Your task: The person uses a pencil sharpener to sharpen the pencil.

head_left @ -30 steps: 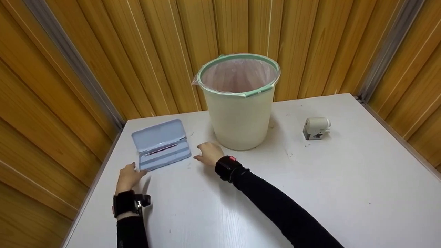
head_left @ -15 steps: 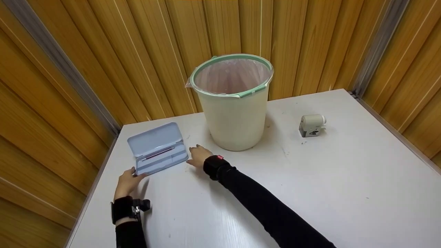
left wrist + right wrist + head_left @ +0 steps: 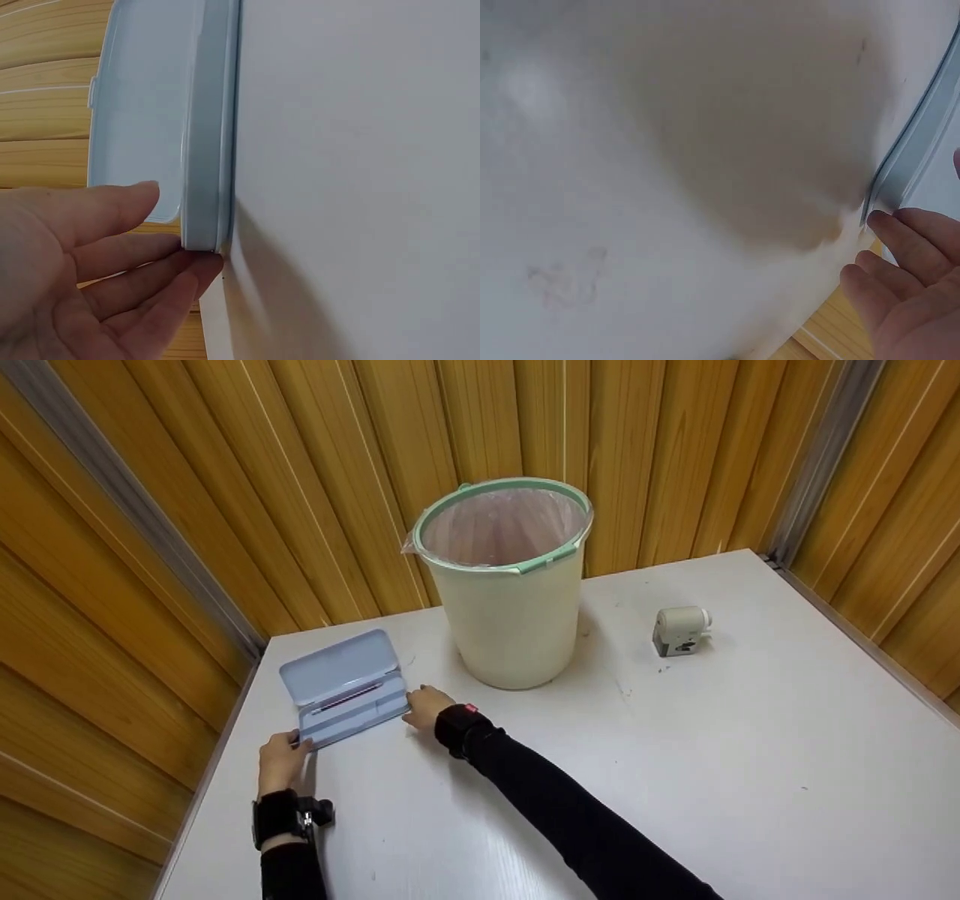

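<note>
A light blue pencil case [image 3: 339,669] lies with its lid folded back on the white table, at the left in the head view. A slim dark pencil [image 3: 349,698] rests in its rear compartment. At the case's left end is my left hand [image 3: 280,763]; its fingertips meet the end wall of the case [image 3: 202,142], while the thumb stays extended beside the lid in the left wrist view. My right hand [image 3: 427,708] reaches the opposite end, its extended fingertips right at the corner of the case [image 3: 911,165]. The right thumb is mostly out of the right wrist view.
A cream bin [image 3: 517,622] with a green rim and a clear liner stands behind my right hand. Farther right sits a small beige pencil sharpener [image 3: 681,631]. Wood-patterned walls [image 3: 495,427] enclose the table's [image 3: 675,780] back and sides.
My right hand has moved left to the case's right end. My left hand has come up against its left end. The head view has shifted slightly.
</note>
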Available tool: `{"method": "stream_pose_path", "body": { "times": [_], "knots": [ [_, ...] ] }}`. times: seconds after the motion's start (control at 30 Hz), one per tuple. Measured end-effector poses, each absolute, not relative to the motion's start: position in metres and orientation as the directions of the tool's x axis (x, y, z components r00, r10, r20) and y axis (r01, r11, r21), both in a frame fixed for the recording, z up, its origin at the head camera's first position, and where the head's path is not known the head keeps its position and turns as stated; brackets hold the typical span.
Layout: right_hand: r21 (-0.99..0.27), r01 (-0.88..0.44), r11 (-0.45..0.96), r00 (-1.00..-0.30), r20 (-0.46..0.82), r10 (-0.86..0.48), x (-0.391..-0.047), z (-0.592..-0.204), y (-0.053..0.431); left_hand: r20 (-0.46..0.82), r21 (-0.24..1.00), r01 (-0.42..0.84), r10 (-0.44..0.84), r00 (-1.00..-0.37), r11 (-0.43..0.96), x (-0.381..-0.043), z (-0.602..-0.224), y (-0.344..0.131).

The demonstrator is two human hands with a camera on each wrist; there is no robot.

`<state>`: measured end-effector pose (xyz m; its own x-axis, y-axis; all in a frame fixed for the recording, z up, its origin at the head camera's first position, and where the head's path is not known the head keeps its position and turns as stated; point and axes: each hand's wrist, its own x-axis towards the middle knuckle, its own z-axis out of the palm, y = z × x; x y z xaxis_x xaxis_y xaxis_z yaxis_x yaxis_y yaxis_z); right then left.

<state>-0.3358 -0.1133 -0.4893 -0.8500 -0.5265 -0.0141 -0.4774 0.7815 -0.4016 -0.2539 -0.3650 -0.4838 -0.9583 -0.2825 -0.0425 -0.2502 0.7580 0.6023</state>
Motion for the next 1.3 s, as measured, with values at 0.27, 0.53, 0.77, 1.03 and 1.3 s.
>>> {"method": "stream_pose_path", "body": {
  "times": [0.27, 0.53, 0.77, 1.03, 1.3],
  "knots": [
    [-0.357, -0.455, 0.815, -0.884, 0.076, -0.461, -0.330, -0.488, -0.109, -0.019, 0.639, -0.284, -0.355, -0.935, 0.715, -0.256, -0.491, -0.358],
    [-0.164, -0.509, 0.845, -0.855, 0.206, -0.475, -0.328, -0.484, -0.108, 0.022, 0.662, -0.254, -0.357, -0.934, 0.705, -0.246, -0.487, -0.365],
    [-0.211, -0.553, 0.806, -0.828, 0.248, -0.503, -0.331, -0.486, -0.097, -0.086, 0.669, -0.295, -0.324, -0.942, 0.682, -0.245, -0.478, -0.369],
    [-0.267, -0.575, 0.774, -0.817, 0.234, -0.526, -0.331, -0.495, -0.087, -0.210, 0.637, -0.279, -0.187, -0.960, 0.718, -0.241, -0.467, -0.370],
    [-0.384, -0.500, 0.777, -0.865, 0.173, -0.471, -0.321, -0.489, -0.072, -0.243, 0.597, -0.268, -0.148, -0.959, 0.756, -0.243, -0.464, -0.355]
  ]
}}
